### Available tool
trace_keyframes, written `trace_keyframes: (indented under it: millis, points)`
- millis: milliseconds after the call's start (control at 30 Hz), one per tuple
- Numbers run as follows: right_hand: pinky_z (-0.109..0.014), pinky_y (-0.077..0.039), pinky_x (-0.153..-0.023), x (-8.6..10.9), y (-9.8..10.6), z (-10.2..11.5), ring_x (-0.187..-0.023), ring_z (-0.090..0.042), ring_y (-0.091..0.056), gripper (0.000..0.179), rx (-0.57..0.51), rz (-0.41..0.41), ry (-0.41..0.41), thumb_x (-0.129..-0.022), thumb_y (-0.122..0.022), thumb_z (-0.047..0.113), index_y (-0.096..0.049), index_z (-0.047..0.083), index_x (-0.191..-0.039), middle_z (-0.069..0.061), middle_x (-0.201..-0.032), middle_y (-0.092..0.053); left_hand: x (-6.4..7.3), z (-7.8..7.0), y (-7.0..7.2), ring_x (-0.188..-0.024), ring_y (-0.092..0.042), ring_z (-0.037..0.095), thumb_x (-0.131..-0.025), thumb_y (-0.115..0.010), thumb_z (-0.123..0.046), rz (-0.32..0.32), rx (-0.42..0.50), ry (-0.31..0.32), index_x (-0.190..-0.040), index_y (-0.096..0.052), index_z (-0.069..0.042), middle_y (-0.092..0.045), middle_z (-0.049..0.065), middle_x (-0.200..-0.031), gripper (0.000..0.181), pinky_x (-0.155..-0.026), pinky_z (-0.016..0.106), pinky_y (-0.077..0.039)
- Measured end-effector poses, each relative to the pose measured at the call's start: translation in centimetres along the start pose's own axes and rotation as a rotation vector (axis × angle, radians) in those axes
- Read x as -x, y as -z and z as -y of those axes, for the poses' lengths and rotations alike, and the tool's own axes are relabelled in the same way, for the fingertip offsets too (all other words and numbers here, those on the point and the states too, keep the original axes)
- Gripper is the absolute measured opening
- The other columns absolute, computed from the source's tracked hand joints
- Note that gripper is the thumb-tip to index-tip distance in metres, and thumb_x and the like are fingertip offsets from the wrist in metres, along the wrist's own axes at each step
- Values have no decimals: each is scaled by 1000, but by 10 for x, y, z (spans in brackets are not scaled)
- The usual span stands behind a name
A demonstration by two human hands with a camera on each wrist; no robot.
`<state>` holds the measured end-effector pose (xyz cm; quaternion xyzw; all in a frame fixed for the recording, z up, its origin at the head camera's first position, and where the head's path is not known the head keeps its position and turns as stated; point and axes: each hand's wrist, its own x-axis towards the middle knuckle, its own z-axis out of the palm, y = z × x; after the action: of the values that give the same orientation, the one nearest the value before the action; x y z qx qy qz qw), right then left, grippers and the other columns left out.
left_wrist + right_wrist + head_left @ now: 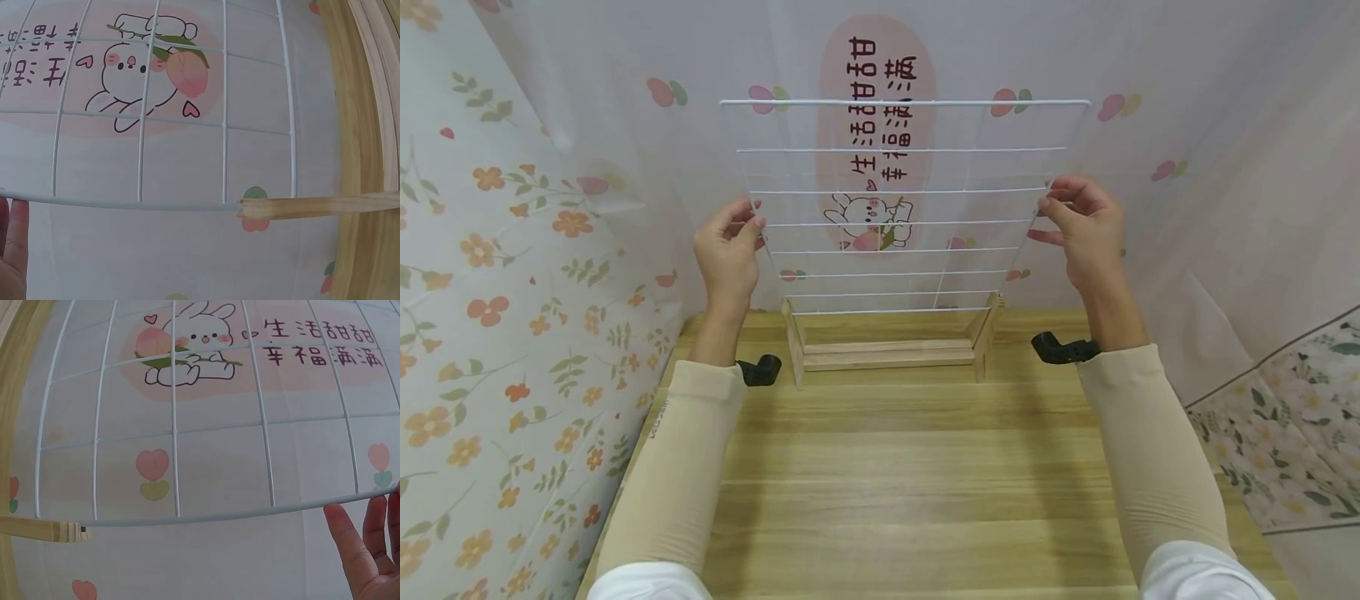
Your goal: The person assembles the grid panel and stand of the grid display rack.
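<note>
Upright at the far side of the table stands a white wire grid panel [906, 102], held by both of my hands at its side edges. My left hand [726, 250] pinches the left edge between thumb and fingers. On the opposite edge, my right hand [1093, 233] does the same, a little higher. The panel's lower part meets the two uprights of a light wooden stand [887, 354]. In the left wrist view, the side wire reaches the tip of one wooden upright [287, 207]; a notched upright [47, 529] meets the other side in the right wrist view.
Wood-grain table [887, 475] extends in front of the stand. A white printed curtain [970, 50] hangs close behind the panel, with a floral cloth [535, 275] along the left. Black wrist cameras [1063, 348] sit at both sleeve ends.
</note>
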<state>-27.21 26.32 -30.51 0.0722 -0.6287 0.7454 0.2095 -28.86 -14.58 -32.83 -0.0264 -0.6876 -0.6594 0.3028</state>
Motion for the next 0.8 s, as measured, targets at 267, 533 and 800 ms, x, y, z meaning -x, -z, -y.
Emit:
trace_keyframes:
  millis: [267, 533, 800]
  points:
    - [-39, -55, -67, 1, -1, -7, -81, -20, -62, 20, 10, 4, -2, -86, -70, 0, -65, -3, -105, -7, -89, -60, 1, 8, 2, -78, -62, 9, -89, -67, 2, 4, -1, 36, -106, -72, 2, -67, 1, -92, 18, -69, 17, -56]
    - [-38, -56, -67, 2, -2, -14, -84, -21, -62, 21, 37, -14, -46, -86, -70, 1, -65, -2, -106, -7, -90, -60, 5, 18, 3, -79, -62, 8, -89, -66, 2, 10, -28, 59, -106, -70, 5, -67, -1, -92, 18, -69, 17, -56]
    - [-40, -56, -69, 4, 1, -22, -85, -20, -62, 21, 35, -17, -73, -87, -69, -1, -63, -4, -107, -7, -91, -61, 5, 24, 1, -79, -62, 8, -90, -66, 0, 25, -33, 77, -106, -71, 3, -67, 1, -94, 17, -70, 19, -56]
